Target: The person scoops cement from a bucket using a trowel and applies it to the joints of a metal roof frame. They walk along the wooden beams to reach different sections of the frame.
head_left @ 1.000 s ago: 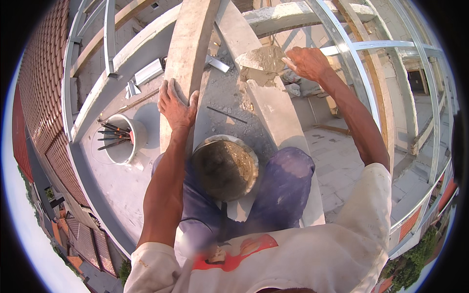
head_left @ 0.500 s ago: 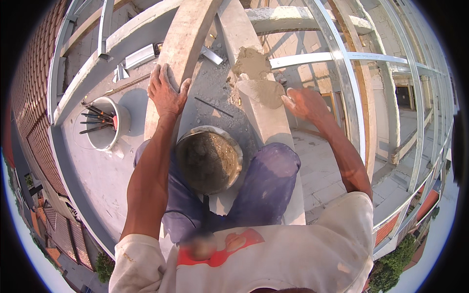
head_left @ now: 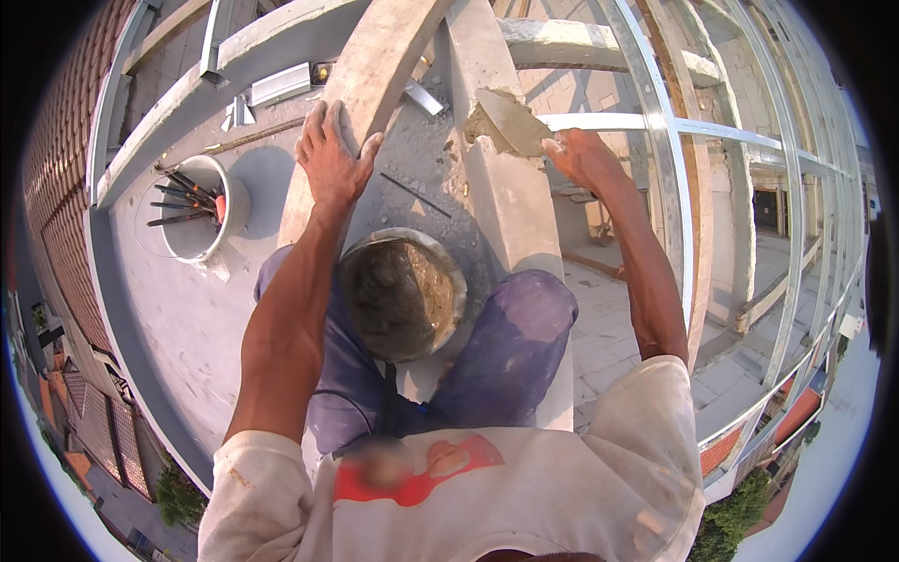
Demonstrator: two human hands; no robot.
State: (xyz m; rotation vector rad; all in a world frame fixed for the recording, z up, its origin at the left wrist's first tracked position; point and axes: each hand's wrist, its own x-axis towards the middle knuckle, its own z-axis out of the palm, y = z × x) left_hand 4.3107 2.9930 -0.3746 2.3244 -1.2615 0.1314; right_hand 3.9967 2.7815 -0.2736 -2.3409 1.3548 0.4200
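Observation:
My right hand (head_left: 586,161) grips a trowel, its grey blade (head_left: 515,125) tilted over a wet mortar patch (head_left: 481,124) on the pale ledge (head_left: 513,206). The handle is hidden in my fist. To the left, my left hand (head_left: 337,157) rests open on a thick wooden beam (head_left: 386,51), fingers spread over its edge and thumb apart. Between my knees stands a round bucket (head_left: 459,286), part-filled with grey mortar (head_left: 398,298).
A white pail (head_left: 240,201) of hand tools stands at the left. A thin dark rod (head_left: 415,193) and metal channel offcuts (head_left: 281,84) lie on the dusty slab. Metal framing (head_left: 667,140) rises at the right, with a lower tiled level (head_left: 599,309) beyond the ledge.
The trowel has moved away from me along the ledge onto the mortar patch, and its blade has tilted. My left hand keeps its place on the beam. The view has shifted slightly.

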